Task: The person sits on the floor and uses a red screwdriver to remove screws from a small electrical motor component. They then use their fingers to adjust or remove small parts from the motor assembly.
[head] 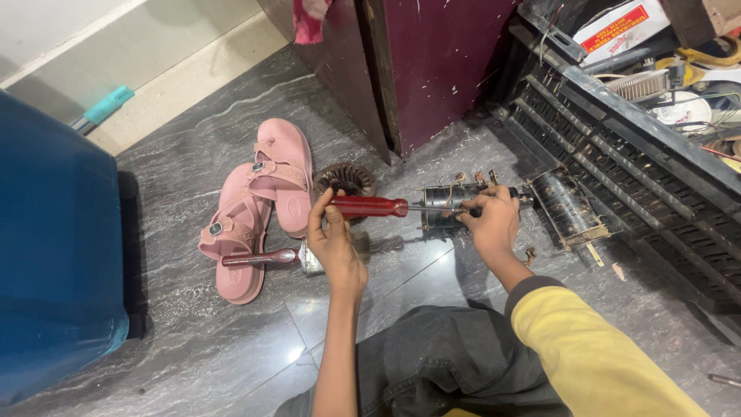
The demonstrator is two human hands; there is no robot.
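Screwdriver meets stripped motor core on a grey marble floor

Seated on the floor, a person works on a dark, cylindrical motor core lying just ahead of the knees. The left hand has its grip wrapped fully around the red handle of a screwdriver, held level, its shaft running across to the core. The right hand, in a yellow sleeve, has its grip closed over the core's far end, steadying it where the tip arrives; the tip itself is hidden among the fingers and wiring.

Judging by what lies about, the dismantling looks well advanced: a second cylindrical part rests just beside the core to the right, a round wound piece sits behind the left hand, and small bits lie scattered nearby. The core, however, appears yet to be opened. A second tool with a dark red handle lies against a pair of pink sandals, while a black slatted crate of clutter stands at right.
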